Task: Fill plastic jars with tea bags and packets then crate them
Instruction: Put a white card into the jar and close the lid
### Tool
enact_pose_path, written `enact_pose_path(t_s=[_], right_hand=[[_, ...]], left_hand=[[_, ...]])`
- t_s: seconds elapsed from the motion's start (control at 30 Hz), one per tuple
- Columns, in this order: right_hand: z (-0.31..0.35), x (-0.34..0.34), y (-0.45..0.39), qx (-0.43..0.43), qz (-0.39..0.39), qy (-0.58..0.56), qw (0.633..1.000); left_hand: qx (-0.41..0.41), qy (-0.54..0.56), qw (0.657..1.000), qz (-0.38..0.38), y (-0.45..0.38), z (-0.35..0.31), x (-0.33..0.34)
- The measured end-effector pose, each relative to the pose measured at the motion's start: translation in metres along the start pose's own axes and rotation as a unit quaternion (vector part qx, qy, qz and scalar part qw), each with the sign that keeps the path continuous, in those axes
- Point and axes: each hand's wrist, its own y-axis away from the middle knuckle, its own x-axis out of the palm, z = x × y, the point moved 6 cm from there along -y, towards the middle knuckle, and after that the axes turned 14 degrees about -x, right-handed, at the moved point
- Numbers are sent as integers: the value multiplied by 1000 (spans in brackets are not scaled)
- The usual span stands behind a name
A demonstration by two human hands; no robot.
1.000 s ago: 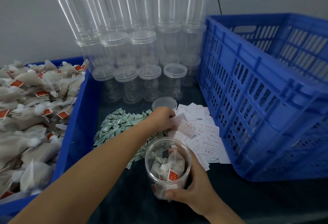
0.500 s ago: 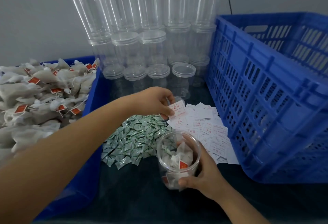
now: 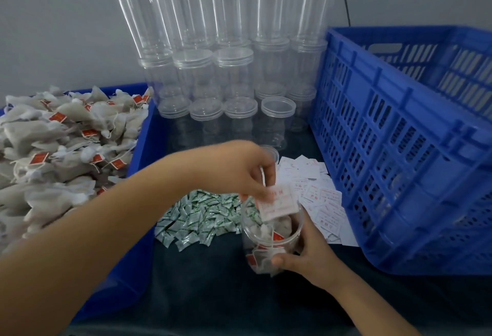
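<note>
A clear plastic jar [image 3: 269, 242] stands open on the dark table, holding several tea bags with red tags. My right hand [image 3: 306, 253] grips the jar from its right side. My left hand [image 3: 239, 170] pinches a white paper slip with red print [image 3: 277, 202] right over the jar's mouth. A pile of small green-and-white packets [image 3: 202, 216] lies left of the jar. More white slips [image 3: 316, 197] are scattered behind it. A loose clear lid [image 3: 270, 150] lies behind my left hand, partly hidden.
A blue tray [image 3: 143, 133] heaped with tea bags [image 3: 61, 144] sits at the left. A tall blue slatted crate [image 3: 399, 149] stands at the right. Stacked clear lidded jars [image 3: 223, 75] line the wall behind.
My left hand lifted a white slip from the scattered pile and brought it down and right, over the jar's mouth. My right hand kept its hold on the jar.
</note>
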Motion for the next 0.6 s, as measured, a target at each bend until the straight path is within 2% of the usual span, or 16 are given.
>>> enact_pose_path(t_s=[0.2, 0.6], right_hand=[[1, -4, 3, 4, 24, 10, 1000], [6, 0, 1, 22, 33, 27, 999]], left_hand=[[-3, -118, 991, -69, -4, 7, 31], [-6, -215, 967, -139, 0, 8, 35]])
